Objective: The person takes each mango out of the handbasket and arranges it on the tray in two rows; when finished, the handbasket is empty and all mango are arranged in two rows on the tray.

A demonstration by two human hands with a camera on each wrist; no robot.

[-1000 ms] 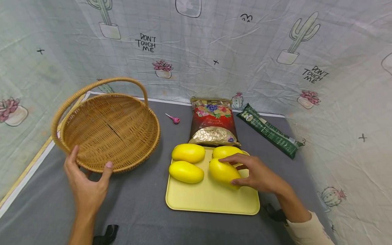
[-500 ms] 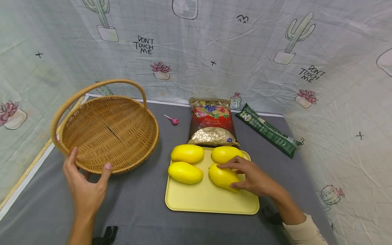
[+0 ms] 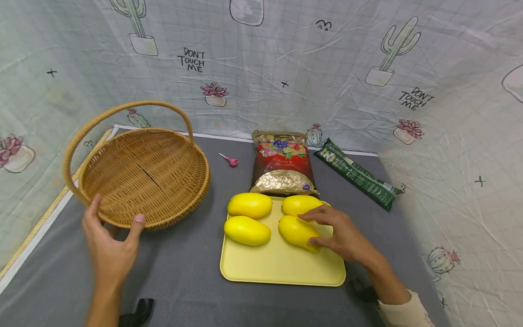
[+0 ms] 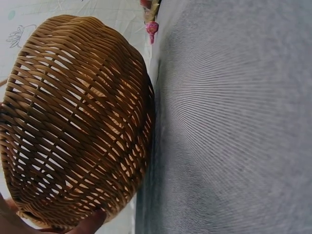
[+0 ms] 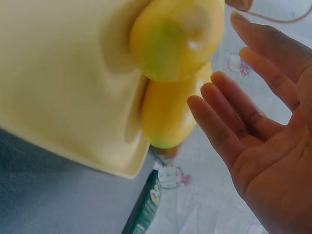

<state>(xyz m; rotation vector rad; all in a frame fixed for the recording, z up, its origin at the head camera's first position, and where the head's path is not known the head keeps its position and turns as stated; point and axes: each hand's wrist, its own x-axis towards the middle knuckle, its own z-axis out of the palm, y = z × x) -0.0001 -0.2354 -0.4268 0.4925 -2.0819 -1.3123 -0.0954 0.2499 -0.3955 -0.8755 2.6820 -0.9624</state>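
Observation:
My left hand (image 3: 109, 240) holds the near rim of a brown wicker basket (image 3: 180, 200), its thumb over the rim and fingers partly hidden behind it. The basket's tall handle arches at the far side, and its woven underside fills much of the left wrist view. On a pale yellow tray (image 3: 265, 268) lie several yellow mangoes in two pairs. My right hand (image 3: 343, 231) hovers over the near right mango (image 3: 296, 231). In the right wrist view its fingers are spread and apart from that mango (image 5: 175, 44).
A red and gold bag of fruit candy (image 3: 284, 165) lies behind the tray. To its left is a pink lollipop (image 3: 232, 161), to its right a long green packet (image 3: 359, 175). A printed cloth (image 3: 261, 68) hangs behind the grey table (image 3: 184, 281).
My right hand has lowered the near right mango onto the tray, let go of it and risen slightly. The left hand and basket have shifted a little to the left.

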